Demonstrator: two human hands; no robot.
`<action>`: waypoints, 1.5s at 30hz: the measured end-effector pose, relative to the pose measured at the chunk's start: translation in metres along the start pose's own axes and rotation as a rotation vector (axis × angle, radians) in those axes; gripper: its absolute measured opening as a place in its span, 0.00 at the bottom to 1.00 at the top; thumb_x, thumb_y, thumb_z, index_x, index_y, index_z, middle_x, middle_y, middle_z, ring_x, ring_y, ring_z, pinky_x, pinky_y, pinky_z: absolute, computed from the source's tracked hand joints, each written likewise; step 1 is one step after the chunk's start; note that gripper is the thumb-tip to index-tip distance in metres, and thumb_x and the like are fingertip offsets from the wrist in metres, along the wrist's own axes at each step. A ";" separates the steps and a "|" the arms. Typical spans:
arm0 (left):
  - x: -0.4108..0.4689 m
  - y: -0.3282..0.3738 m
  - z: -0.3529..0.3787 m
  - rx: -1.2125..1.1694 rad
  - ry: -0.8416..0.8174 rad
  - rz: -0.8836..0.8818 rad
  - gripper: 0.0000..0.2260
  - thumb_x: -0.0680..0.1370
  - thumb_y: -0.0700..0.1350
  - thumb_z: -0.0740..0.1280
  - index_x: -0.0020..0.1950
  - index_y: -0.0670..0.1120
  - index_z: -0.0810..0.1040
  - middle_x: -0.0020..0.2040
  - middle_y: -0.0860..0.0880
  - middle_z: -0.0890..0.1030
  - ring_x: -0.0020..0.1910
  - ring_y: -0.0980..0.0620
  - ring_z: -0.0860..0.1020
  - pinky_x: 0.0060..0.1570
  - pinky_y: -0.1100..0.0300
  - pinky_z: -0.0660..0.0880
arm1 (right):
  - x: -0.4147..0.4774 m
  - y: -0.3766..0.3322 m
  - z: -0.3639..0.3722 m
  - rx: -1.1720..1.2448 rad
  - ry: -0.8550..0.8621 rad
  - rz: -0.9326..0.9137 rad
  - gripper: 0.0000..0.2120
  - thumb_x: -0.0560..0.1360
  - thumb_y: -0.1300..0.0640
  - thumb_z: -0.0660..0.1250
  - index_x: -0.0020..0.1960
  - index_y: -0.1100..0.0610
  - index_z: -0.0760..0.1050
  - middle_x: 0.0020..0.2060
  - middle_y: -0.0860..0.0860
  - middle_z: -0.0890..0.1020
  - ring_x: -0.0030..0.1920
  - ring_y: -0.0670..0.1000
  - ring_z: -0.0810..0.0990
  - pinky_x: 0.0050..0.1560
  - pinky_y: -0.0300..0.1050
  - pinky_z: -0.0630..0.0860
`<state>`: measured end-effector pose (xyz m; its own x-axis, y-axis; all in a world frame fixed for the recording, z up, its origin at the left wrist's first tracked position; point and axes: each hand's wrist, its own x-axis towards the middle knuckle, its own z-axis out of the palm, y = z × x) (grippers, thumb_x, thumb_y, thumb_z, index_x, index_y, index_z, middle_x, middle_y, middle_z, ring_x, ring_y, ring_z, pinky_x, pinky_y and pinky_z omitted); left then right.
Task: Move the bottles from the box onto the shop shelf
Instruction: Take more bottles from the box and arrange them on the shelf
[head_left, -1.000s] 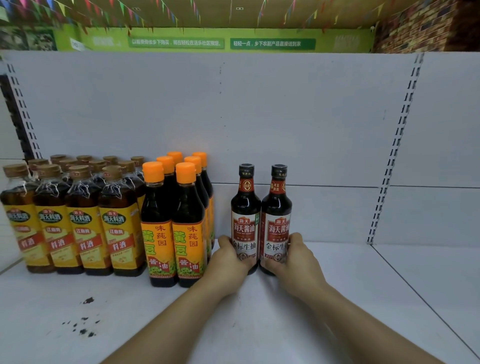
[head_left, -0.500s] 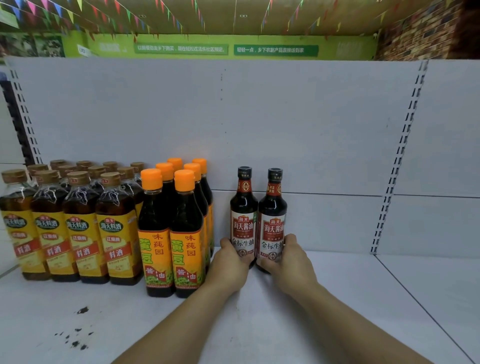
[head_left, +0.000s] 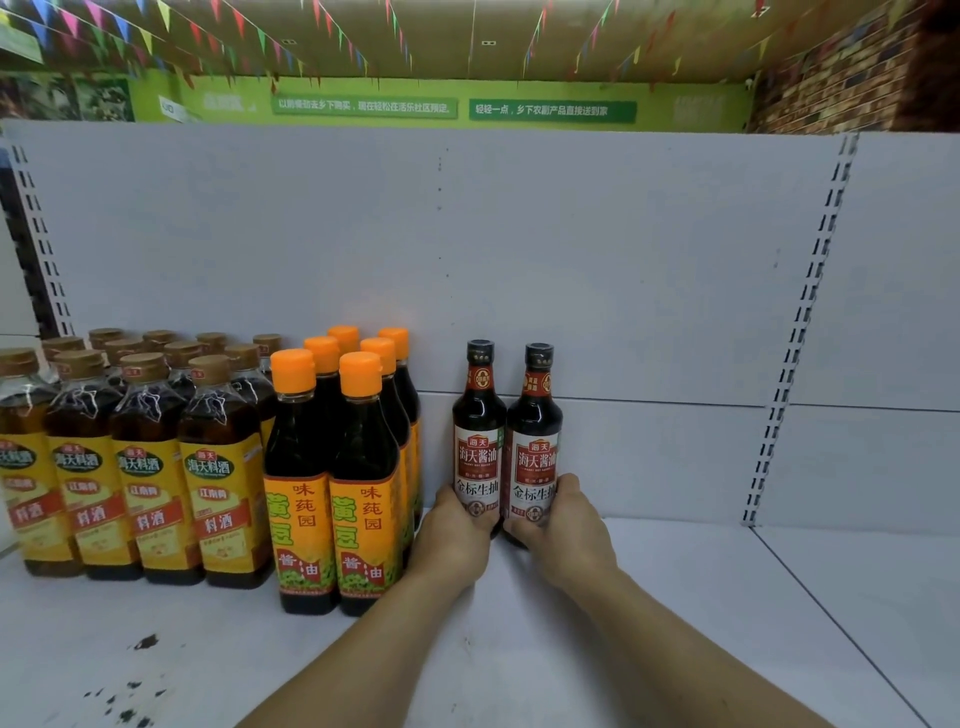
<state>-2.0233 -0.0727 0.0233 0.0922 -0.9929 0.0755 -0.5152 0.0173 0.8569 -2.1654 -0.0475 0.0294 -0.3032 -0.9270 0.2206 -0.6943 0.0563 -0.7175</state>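
White shop shelf (head_left: 675, 623): flat board, w/ a seam running diagonally at the right. Behind it is a plain white back panel (head_left: 519, 260), w/ a slotted upright (head_left: 800, 322) on the right and another at the far left edge. Dark specks (head_left: 145, 643) are scattered on the shelf's front-left. Above the panel there's a green banner (head_left: 363, 106) w/ white Chinese text, strings of coloured bunting (head_left: 234, 21) under the ceiling, and a brick wall (head_left: 841, 88) at top right.

Left part of the shelf holds a block of cooking-wine bottles (head_left: 218, 467): brown caps, yellow labels, several rows deep. Just beside them on the right are orange-cap bottles (head_left: 363, 467) w/ dark contents and orange-yellow labels, 2 wide, 3 deep.

Task items are two soy bottles, both upright on the shelf close to the back panel. They stand side by side, near the orange-cap group but apart from it. The left bottle (head_left: 478, 410) and right bottle (head_left: 535, 415) look alike: dark body, black cap, red neck band, red-over-white label w/ Chinese characters. Can't tell if the two touch.

The left hand (head_left: 452, 540) wraps the lower part of the left bottle from its left side. The right hand (head_left: 566, 530) wraps the lower part of the right bottle, thumb up along its right side, fingers curled across the front. Bare forearms reach in from the bottom edge.
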 end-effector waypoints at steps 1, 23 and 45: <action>0.001 0.000 0.000 0.006 0.001 -0.007 0.22 0.80 0.52 0.70 0.71 0.49 0.70 0.66 0.49 0.80 0.63 0.44 0.79 0.63 0.49 0.76 | 0.001 0.000 0.001 -0.005 0.003 0.000 0.25 0.72 0.46 0.78 0.57 0.54 0.67 0.54 0.50 0.80 0.51 0.54 0.81 0.45 0.47 0.75; -0.001 0.004 0.007 0.015 -0.026 -0.078 0.24 0.80 0.54 0.68 0.74 0.55 0.66 0.67 0.51 0.79 0.62 0.44 0.78 0.64 0.48 0.74 | 0.001 -0.002 0.001 0.030 -0.050 0.031 0.29 0.69 0.43 0.77 0.60 0.54 0.67 0.57 0.51 0.79 0.55 0.55 0.81 0.54 0.57 0.81; -0.079 0.009 -0.013 -0.289 0.102 -0.211 0.23 0.79 0.48 0.71 0.72 0.46 0.71 0.68 0.48 0.76 0.60 0.47 0.75 0.63 0.50 0.74 | -0.053 0.002 -0.045 0.405 -0.347 0.151 0.12 0.77 0.46 0.73 0.56 0.52 0.80 0.55 0.49 0.84 0.55 0.53 0.83 0.56 0.46 0.78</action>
<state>-2.0239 0.0074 0.0319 0.2630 -0.9614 -0.0806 -0.2154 -0.1399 0.9665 -2.1802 0.0181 0.0461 -0.0997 -0.9913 -0.0863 -0.3322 0.1149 -0.9362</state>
